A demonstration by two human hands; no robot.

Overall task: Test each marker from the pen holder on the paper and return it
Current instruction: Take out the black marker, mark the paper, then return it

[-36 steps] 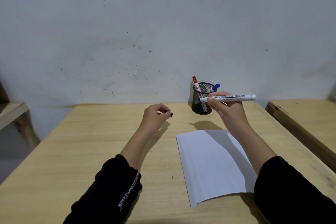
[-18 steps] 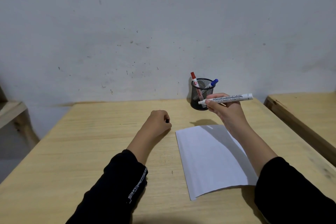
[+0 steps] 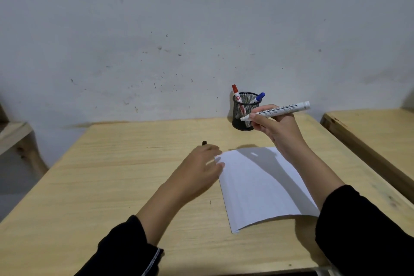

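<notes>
My right hand (image 3: pixel 279 131) holds an uncapped white marker (image 3: pixel 277 110) level in the air, tip pointing left, above the far edge of the white paper (image 3: pixel 262 186). Its black cap (image 3: pixel 204 142) lies on the table just beyond my left hand (image 3: pixel 201 168). That hand rests flat with spread fingers, fingertips touching the paper's left edge. Behind the held marker stands the black mesh pen holder (image 3: pixel 244 111), with a red-capped marker (image 3: pixel 236 93) and a blue-capped marker (image 3: pixel 259 97) in it.
The wooden table (image 3: pixel 112 186) stands against a grey-white wall. A second wooden table (image 3: pixel 371 132) stands close on the right, and a wooden shelf (image 3: pixel 13 134) sits at the left edge.
My left hand has set the black cap down on the table, opened, and slid right onto the paper's edge. My right hand keeps the marker raised, shifted slightly.
</notes>
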